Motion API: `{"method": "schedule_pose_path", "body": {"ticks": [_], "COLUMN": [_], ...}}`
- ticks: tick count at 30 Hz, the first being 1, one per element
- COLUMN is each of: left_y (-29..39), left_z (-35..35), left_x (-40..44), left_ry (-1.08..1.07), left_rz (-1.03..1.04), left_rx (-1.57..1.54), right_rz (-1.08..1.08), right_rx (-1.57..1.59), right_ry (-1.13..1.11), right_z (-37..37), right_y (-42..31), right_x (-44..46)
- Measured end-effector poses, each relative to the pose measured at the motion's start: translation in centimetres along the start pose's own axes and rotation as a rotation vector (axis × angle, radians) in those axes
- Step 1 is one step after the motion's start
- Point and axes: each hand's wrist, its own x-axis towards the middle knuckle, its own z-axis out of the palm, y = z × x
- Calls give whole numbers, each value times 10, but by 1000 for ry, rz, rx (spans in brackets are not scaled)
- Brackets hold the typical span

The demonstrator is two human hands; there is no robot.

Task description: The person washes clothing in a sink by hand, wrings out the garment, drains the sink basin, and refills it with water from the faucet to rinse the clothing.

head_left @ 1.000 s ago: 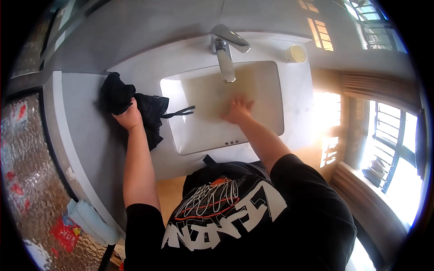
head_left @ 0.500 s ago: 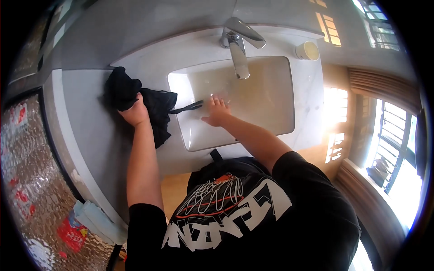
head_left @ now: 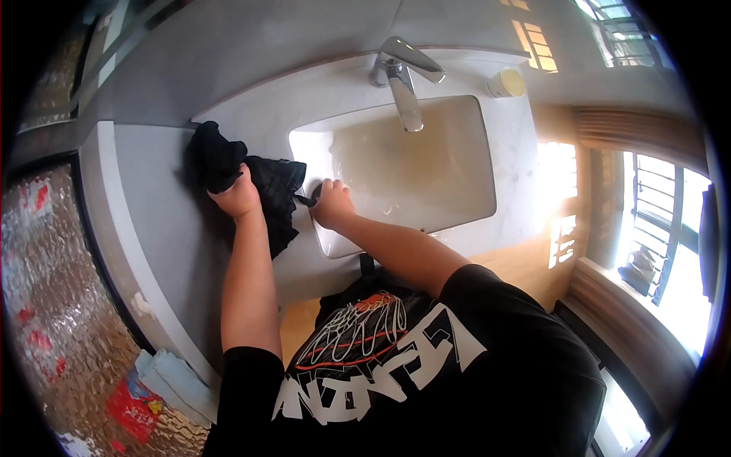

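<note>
A crumpled black cloth item (head_left: 270, 183) with a thin strap lies over the counter left of the white sink (head_left: 426, 164). My left hand (head_left: 237, 194) is closed on its bunched upper part. At the sink's left rim, my right hand (head_left: 333, 204) has its fingers curled around the end of the black strap. Part of the strap is hidden inside that hand. Whether the item is a bag or a garment cannot be made out.
A chrome faucet (head_left: 401, 84) rises behind the sink, its spout over the basin. On the counter's back right corner stands a pale cup (head_left: 507, 83). A light blue cloth (head_left: 175, 385) hangs at the lower left, and a barred window (head_left: 655, 221) is at the right.
My right hand has moved left from the basin to the sink's rim and closed on the strap. My left hand keeps its hold on the black cloth item.
</note>
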Motion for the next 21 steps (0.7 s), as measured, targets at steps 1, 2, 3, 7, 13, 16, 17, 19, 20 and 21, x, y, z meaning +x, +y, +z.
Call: {"method": "schedule_pose_path", "body": {"ticks": [1,2,3,7,13,16,17,19,20,21], "left_y": [0,1,2,9,26,5,-2,-1,-2,-3], "left_z": [0,1,0,0,-3,-1,-1,0,0,0], "left_x": [-1,-1,-1,-2,-5,4,5,1,2,2], "left_ry": [-2,-4,-9,5,-37,-92,-64,-44,-47,-51], "left_rz": [-6,-11,-2,-8,17,84,32,-29,-39,-48], "left_rx": [-1,-3,-20,1,-90,-68,-34,-4,-7,-10], "right_rz": [38,43,44,219,322,378,392,358,339,318], "right_rx": [29,107,184,852,1459,1412,1387,1408,1484,1559], "right_ry": [-14,-43,-72,-168,-196,-65,-16,-24,-19,-13], "right_z": [-2,-2,-4,-13,-20,-19,-22,-25,-25,-26], "right_y": [1,8,13,15,4,-9,-13,-15,-15,-17], "right_x": [2,9,15,16,31,40,41,43,42,40]}}
